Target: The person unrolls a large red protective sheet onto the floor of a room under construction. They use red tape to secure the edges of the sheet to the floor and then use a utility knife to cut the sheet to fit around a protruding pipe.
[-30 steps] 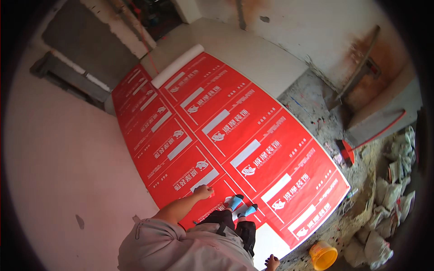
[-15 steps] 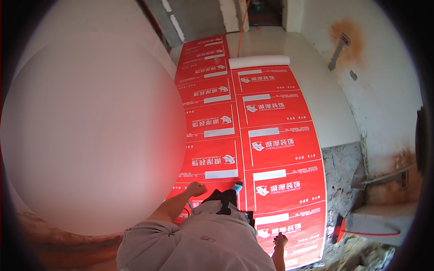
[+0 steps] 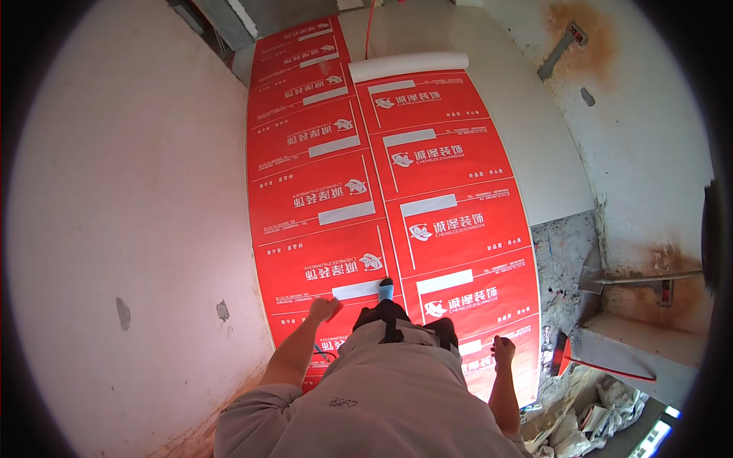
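Note:
My left hand (image 3: 324,309) hangs in front of me on the left with its fingers curled in, above the red floor covering (image 3: 305,256). No object shows in it. On the right, my right hand (image 3: 502,353) hangs lower, also loosely closed, and nothing shows in its fingers. The covering lies in two long strips side by side, printed with white marks and blocks. At the far end of the right strip is its white-backed roll (image 3: 412,66). My foot in a blue and black sock (image 3: 385,290) steps on the left strip near the seam.
A pale wall (image 3: 130,191) rises on the left. Smooth beige floor (image 3: 527,153) and rough grey concrete (image 3: 565,252) border the right strip. At the lower right are a red-edged board (image 3: 561,355) and rubble bags (image 3: 584,427). A red cord (image 3: 369,30) runs beyond the roll.
My view has moved forward along the strips, and the roll sits higher in the picture. My right hand has swung up and forward. A blurry pale round shape at the left is gone.

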A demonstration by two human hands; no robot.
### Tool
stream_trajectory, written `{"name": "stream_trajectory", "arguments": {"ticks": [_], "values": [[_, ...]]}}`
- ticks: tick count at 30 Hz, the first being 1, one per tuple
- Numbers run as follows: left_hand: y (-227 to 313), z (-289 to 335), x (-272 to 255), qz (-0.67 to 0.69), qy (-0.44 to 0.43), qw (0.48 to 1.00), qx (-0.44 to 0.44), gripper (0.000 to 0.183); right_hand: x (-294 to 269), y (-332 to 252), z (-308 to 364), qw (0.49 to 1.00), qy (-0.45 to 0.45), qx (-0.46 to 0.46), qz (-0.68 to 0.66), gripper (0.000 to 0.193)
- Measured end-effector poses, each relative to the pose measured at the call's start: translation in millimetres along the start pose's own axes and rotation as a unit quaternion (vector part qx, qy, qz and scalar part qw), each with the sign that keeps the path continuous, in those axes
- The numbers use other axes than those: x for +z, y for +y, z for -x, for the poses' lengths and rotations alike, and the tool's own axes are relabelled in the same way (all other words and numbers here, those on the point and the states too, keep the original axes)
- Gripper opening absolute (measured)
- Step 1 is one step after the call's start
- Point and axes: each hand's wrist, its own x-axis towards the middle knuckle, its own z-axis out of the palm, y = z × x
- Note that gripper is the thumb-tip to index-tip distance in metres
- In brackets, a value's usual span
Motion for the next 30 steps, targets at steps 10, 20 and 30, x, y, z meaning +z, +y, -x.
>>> {"name": "stream_trajectory", "arguments": {"ticks": [10, 20, 30], "values": [[198.7, -130.6, -149.3, 0.150, 0.099, 0.981, 0.073, 0.052, 77.5, -86.6, -77.0, 0.992, -0.056, 0.021, 0.108, 0.026], [245.8, -133.1, -112.7, 0.141, 0.031, 0.989, -0.042, 0.063, 92.6, -272.2, -325.8, 0.931, -0.183, -0.029, 0.314, 0.042], [283.5, -223.4, -80.7, 0.214, 0.055, 0.967, -0.128, 0.060, 180.1, -645.3, -376.6, 0.891, -0.138, -0.338, 0.270, 0.026]]}}
